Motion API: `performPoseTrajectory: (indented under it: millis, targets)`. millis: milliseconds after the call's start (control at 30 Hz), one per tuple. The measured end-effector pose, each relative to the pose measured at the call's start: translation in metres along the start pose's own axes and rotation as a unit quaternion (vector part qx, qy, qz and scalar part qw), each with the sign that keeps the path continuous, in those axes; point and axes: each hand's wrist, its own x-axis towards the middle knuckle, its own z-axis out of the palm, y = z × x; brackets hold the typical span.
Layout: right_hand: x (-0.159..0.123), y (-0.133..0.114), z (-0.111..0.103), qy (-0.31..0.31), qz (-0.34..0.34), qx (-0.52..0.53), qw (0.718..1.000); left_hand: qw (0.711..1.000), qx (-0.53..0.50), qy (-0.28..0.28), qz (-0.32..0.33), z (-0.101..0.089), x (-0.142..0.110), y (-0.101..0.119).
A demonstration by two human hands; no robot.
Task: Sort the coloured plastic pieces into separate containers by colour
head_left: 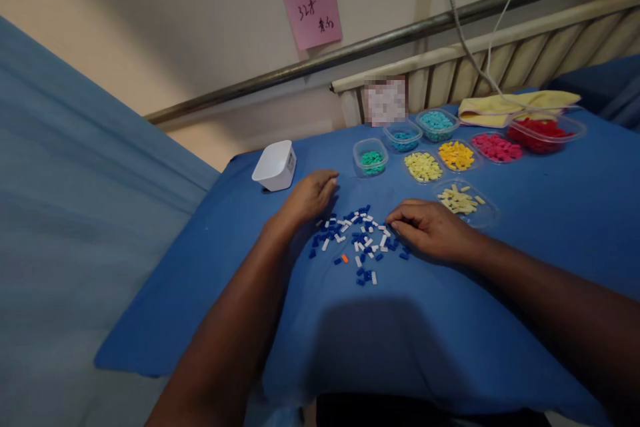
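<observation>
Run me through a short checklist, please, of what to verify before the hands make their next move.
1. Left hand clear of the white tub: ok, a gap shows.
2. White tub open at the top: ok.
3. Right hand within reach of the loose blue and white pieces: ok, at their edge.
4. Right fingertips free of any piece: cannot tell.
5. Blue and white pieces separated by colour: not ok, mixed.
6. Orange piece set apart: not ok, beside a blue one.

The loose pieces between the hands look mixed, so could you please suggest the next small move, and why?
I'd probably have the right hand pick out the orange piece: it seems the only orange one among the loose blue and white pieces, it lies uncovered, and that hand is close beside them.
</observation>
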Motion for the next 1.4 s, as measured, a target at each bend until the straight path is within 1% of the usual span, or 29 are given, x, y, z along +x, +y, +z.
performPoseTrajectory:
  millis: [67,133,167,233,333,500,567,633,700,800,867,967,1033,1100,1167,1267,1300,1333,1400]
  targets:
    - [0.000,0.000,0.001,0.003,0.001,0.001,1.000,0.998,-0.004,-0.063,-0.013,0.006,-0.030,-0.011]
    - [0.000,0.000,0.001,0.002,0.003,-0.003,1.000,0.994,0.002,-0.101,-0.042,0.012,-0.054,-0.014]
    - [-0.001,0.000,0.002,0.002,0.005,-0.006,1.000,0.992,0.006,-0.115,-0.058,0.015,-0.062,-0.012]
    - [-0.001,0.000,0.002,0.002,0.007,-0.014,1.000,0.988,0.013,-0.132,-0.077,0.022,-0.072,-0.001]
    - [-0.002,0.000,0.003,0.006,0.006,-0.019,1.000,0.988,0.014,-0.145,-0.058,0.031,-0.070,0.027]
    - [-0.004,0.001,0.004,0.021,0.003,-0.019,1.000,0.985,0.004,-0.172,-0.001,0.043,-0.047,0.073]
    - [-0.005,0.002,0.004,0.037,0.003,-0.018,0.999,0.984,0.002,-0.179,0.018,0.045,-0.044,0.088]
    - [-0.005,0.004,0.004,0.063,0.005,-0.014,0.998,0.981,0.005,-0.190,0.038,0.046,-0.048,0.102]
    - [-0.006,0.006,0.005,0.089,0.012,-0.012,0.996,0.977,0.014,-0.203,0.061,0.047,-0.059,0.113]
    - [-0.006,0.007,0.006,0.094,0.024,-0.013,0.995,0.972,0.032,-0.214,0.089,0.047,-0.079,0.119]
    - [-0.006,0.006,0.006,0.080,0.024,-0.016,0.996,0.972,0.041,-0.215,0.084,0.043,-0.087,0.115]
    - [-0.006,0.003,0.005,0.061,0.019,-0.027,0.998,0.977,0.036,-0.203,0.052,0.029,-0.084,0.097]
    - [-0.006,0.000,0.005,0.046,0.013,-0.037,0.998,0.984,0.028,-0.175,0.024,0.019,-0.076,0.083]
    - [-0.007,-0.002,0.004,0.029,-0.002,-0.047,0.998,0.990,0.025,-0.137,-0.009,0.016,-0.069,0.072]
    - [-0.008,-0.003,0.003,0.012,-0.027,-0.064,0.998,0.992,0.017,-0.121,-0.028,0.021,-0.065,0.067]
    - [-0.010,-0.005,0.003,-0.011,-0.070,-0.099,0.993,0.991,-0.009,-0.132,-0.014,0.040,-0.066,0.071]
    - [-0.010,-0.007,0.004,-0.021,-0.082,-0.112,0.990,0.992,-0.020,-0.125,-0.004,0.046,-0.066,0.075]
    - [-0.011,-0.009,0.004,-0.031,-0.091,-0.123,0.988,0.994,-0.034,-0.106,0.006,0.051,-0.066,0.079]
    - [-0.010,-0.013,0.007,-0.046,-0.102,-0.131,0.985,0.995,-0.086,-0.038,0.025,0.057,-0.063,0.085]
